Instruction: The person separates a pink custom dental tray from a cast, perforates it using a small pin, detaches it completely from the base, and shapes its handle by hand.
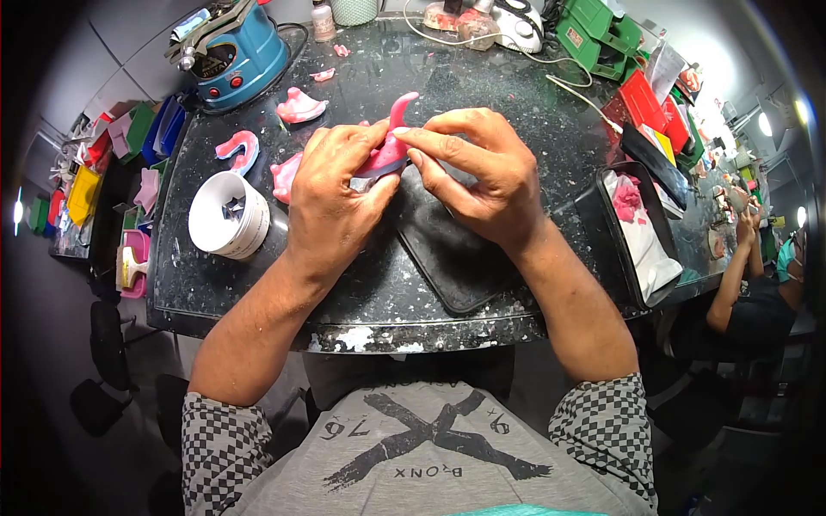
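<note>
Pink piece (388, 156) sat pinched in your left hand (331, 176); right hand (477, 172), half closed, touched its upright strip (402, 109), pinch unclear.

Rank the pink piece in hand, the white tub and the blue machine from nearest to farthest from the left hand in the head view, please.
From the left hand:
1. Pink piece: held in it.
2. White tub: to its left.
3. Blue machine: far left on the table.

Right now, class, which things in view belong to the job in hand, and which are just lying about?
Apparently in the job:
- pink piece
- left hand, holding it
- right hand, fingers at it

Apparently lying about:
- white tub
- blue machine
- small bottle
- green bins
</note>
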The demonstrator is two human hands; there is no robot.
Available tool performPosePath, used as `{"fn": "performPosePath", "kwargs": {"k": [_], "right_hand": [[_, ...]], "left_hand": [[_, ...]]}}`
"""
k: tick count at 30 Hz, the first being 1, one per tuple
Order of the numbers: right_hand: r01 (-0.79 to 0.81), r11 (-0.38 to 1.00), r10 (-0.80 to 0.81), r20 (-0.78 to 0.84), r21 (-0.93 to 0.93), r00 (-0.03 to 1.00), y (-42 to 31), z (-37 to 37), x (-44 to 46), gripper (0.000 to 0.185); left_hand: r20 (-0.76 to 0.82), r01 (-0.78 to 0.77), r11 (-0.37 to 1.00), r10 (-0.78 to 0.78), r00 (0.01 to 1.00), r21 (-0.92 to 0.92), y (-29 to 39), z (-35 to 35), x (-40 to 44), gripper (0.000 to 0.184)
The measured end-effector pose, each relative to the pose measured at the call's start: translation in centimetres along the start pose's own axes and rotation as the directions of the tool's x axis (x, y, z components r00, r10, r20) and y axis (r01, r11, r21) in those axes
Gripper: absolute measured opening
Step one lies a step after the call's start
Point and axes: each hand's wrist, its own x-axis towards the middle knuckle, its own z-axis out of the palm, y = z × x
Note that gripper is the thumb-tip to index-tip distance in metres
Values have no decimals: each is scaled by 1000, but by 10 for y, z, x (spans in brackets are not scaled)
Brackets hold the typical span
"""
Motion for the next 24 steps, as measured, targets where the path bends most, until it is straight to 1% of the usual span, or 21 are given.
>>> {"fn": "performPosePath", "kwargs": {"k": [4, 7, 11, 13, 15, 16, 17, 19, 20, 22, 23, 24], "right_hand": [[14, 1000, -14, 9, 0, 1000, 1, 1, -1, 24], [39, 999, -39, 29, -21, 999, 2, 2, 0, 23], [27, 999, -25, 55, -26, 998, -3, 0, 5, 20], [26, 999, -24, 71, -30, 997, -3, -3, 5, 19], [-98, 985, 101, -16, 142, 995, 1, -6, 3, 18], [-148, 970, 165, -72, 193, 984, -1, -7, 4, 17], [-143, 972, 156, -58, 186, 986, 3, -8, 3, 18], [-139, 974, 149, -45, 179, 988, 8, -7, 0, 18], [-155, 969, 163, -27, 195, 986, 9, -6, -1, 19], [-170, 964, 176, -11, 206, 984, 8, -6, 0, 20], [-156, 960, 167, -27, 231, 986, 5, -6, 2, 22], [-142, 956, 158, -43, 256, 986, 4, -5, 3, 24]], "left_hand": [[16, -23, 1000, 23, 1000, -6, 0, 1, -2, 51], [15, -8, 1000, 8, 1000, -6, 0, 2, -2, 51], [9, -21, 1000, 21, 1000, -15, 0, 3, -3, 51], [19, 25, 997, -24, 1000, -68, 0, 5, -4, 52], [21, 44, 996, -42, 999, -75, -2, 5, -5, 51], [20, 67, 995, -66, 998, -79, -3, 5, -5, 50], [16, 64, 995, -63, 998, -76, -3, 4, -4, 50], [29, 165, 968, -162, 986, -190, -1, 5, -4, 46], [31, 163, 968, -160, 987, -192, -3, 6, -5, 46], [75, 275, 855, -270, 960, -439, -9, 10, -7, 43], [99, 273, 791, -262, 960, -548, -9, 11, -8, 43], [100, 274, 791, -263, 960, -548, -6, 11, -6, 43]]}}
